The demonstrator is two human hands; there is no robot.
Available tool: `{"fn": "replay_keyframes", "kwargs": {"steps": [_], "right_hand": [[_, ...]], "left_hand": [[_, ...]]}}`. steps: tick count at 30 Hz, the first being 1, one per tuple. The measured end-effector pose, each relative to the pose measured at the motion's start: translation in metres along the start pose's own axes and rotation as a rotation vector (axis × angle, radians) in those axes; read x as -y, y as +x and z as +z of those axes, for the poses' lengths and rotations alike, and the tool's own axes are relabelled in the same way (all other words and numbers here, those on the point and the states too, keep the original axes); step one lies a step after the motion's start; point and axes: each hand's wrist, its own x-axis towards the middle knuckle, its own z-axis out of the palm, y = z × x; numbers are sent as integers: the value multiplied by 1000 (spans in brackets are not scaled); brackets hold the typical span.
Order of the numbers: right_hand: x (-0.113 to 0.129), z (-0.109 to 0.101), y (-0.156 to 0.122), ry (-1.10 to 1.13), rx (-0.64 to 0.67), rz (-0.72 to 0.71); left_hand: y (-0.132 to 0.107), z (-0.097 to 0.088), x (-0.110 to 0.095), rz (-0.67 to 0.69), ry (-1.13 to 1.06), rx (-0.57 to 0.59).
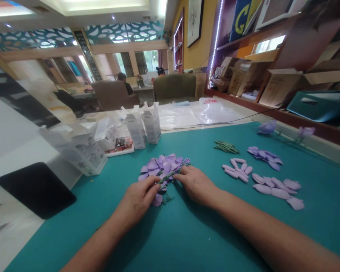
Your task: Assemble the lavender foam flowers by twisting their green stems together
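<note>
Both hands down on the teal worktop [187, 234]. Left hand [138, 200] and right hand [197, 183] pinch a green stem [167, 176] at the purple petal pile [162, 166]. Loose petals [274, 185] and green stems [226, 147] lie right of the right hand. White cartons [144, 126] stand beyond the left hand.

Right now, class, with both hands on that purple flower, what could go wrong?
1. The left hand and right hand pinch the thin green stem; a hard tug might bend it.
2. The right forearm lies near the loose petals; a sweep could scatter them.
3. The pile of petals under the hands might get crushed.
</note>
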Motion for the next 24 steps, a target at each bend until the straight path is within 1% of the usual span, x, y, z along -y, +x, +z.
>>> {"fn": "replay_keyframes", "kwargs": {"steps": [3,6,9,12,15,17,20,22,24], "right_hand": [[2,0,0,-16,35,5],[-6,-8,1,29,20,20],[-21,-22,2,93,-8,117],[-33,-35,1,101,69,232],[-33,-41,-1,20,171,281],[-26,-40,-2,-31,214,276],[-14,-37,-3,-44,254,241],[-10,-35,-2,4,267,187],[-12,-35,-1,105,229,145]], "left_hand": [[0,0,-1,5,17,1],[0,-2,-4,-6,28,-1],[0,-3,-5,-9,35,-7],[0,-3,-5,3,39,-10],[0,-3,-5,6,51,-18],[0,-3,-5,0,52,-15],[1,-3,-4,-1,47,-11],[1,-2,-3,6,42,-15],[2,-1,-2,15,31,-22]]}}
